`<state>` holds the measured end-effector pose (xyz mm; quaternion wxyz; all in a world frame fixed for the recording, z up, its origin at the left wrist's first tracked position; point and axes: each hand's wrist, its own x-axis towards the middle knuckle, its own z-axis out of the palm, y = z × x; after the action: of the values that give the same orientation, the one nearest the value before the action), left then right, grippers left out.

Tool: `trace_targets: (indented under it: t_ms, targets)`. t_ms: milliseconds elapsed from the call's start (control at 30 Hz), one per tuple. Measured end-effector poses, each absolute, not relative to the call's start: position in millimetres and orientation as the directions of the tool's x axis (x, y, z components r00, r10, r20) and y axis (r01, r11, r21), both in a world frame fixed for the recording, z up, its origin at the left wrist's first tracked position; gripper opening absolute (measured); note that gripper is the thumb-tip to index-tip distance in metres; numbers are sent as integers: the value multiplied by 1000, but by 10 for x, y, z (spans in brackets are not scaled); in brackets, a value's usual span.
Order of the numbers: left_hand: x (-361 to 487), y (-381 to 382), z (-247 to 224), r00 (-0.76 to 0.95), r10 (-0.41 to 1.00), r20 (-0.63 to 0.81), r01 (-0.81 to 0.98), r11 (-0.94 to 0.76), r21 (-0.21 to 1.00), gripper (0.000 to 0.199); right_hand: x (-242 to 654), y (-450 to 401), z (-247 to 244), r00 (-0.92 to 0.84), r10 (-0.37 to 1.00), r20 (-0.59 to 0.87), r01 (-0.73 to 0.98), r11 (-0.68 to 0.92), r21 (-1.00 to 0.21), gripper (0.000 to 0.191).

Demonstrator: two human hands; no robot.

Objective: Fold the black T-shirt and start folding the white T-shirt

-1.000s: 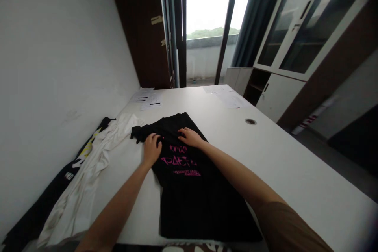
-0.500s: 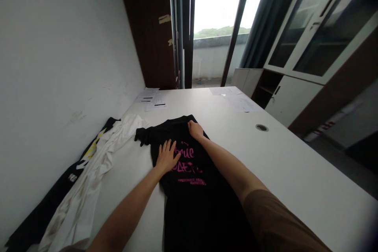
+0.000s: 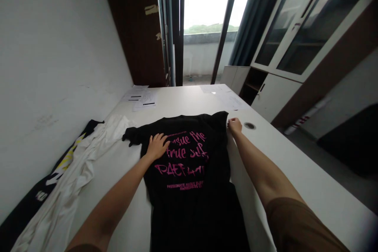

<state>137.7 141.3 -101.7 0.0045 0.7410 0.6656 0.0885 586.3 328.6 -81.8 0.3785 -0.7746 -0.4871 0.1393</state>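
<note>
A black T-shirt [image 3: 195, 212] with pink lettering lies spread on the white table, its collar end away from me. My left hand [image 3: 157, 147] rests flat on the upper left of the print, fingers apart, covering some letters. At the shirt's right sleeve, my right hand [image 3: 235, 125] is closed, its fingertips pinching the sleeve's outer edge. The left sleeve is bunched up a little. To the left, along the wall, a crumpled white garment [image 3: 85, 161] lies beside a black garment [image 3: 38, 193] with yellow and white markings.
Papers [image 3: 144, 100] lie at the table's far left, and more sheets [image 3: 227, 96] at the far right. A round cable hole [image 3: 250, 126] is set in the white table [image 3: 283, 169] just right of my right hand. Beyond stand a window and white cabinets [image 3: 277, 94].
My right hand has pulled the shirt's right side out to the right, unfolding the sleeve and uncovering more lettering. My left hand stays flat on the shirt. The view has shifted slightly.
</note>
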Motion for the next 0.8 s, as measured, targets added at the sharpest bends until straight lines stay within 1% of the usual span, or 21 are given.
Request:
trace_targets:
  t_ms: [33, 100, 167, 200, 233, 267, 300, 333, 400, 467, 533, 700, 800]
  targets:
    - [1345, 1508, -986, 71, 990, 120, 989, -86, 121, 55, 5842, 3248, -828, 473, 860, 189, 672, -214, -709, 23]
    - [1255, 1707, -916, 17, 996, 91, 994, -26, 105, 52, 5715, 3160, -809, 389, 858, 336, 754, -87, -651, 25]
    - [1157, 1905, -859, -20, 998, 51, 996, 16, 90, 51, 5514, 3051, -762, 216, 845, 489, 831, 103, -546, 27]
    - [1117, 1999, -843, -29, 999, 31, 996, 26, 88, 51, 5404, 2987, -743, 119, 846, 520, 847, 187, -498, 28]
    - [1087, 2085, -838, -31, 999, 12, 996, 30, 88, 52, 5297, 2920, -733, 16, 861, 508, 852, 255, -458, 30]
    - [1067, 2163, -845, -31, 1000, -5, 996, 31, 89, 54, 5201, 2852, -737, -84, 884, 460, 856, 300, -420, 31]
    - [1058, 2230, -863, -30, 999, -21, 995, 31, 91, 57, 5120, 2790, -755, -161, 904, 396, 870, 320, -375, 32]
    - [1057, 2288, -891, -30, 999, -37, 995, 33, 91, 61, 5061, 2738, -789, -191, 923, 335, 895, 304, -326, 35]
    - [1067, 2376, -963, -36, 997, -67, 996, 41, 84, 70, 5011, 2685, -888, -169, 959, 226, 947, 221, -234, 47]
    - [1075, 2446, -1035, -45, 995, -93, 996, 52, 78, 78, 5046, 2714, -999, -112, 982, 154, 973, 139, -182, 54]
    - [1069, 2522, -1089, -52, 992, -113, 995, 61, 82, 81, 5130, 2814, -1090, -100, 989, 105, 979, 117, -169, 57]
    - [1015, 2802, -1153, -46, 987, -154, 994, 61, 91, 84, 5308, 3169, -1166, -172, 984, 44, 971, 177, -163, 64]
    - [980, 2989, -1201, -32, 984, -177, 995, 47, 83, 83, 5324, 3371, -1157, -175, 985, 13, 969, 174, -175, 66]
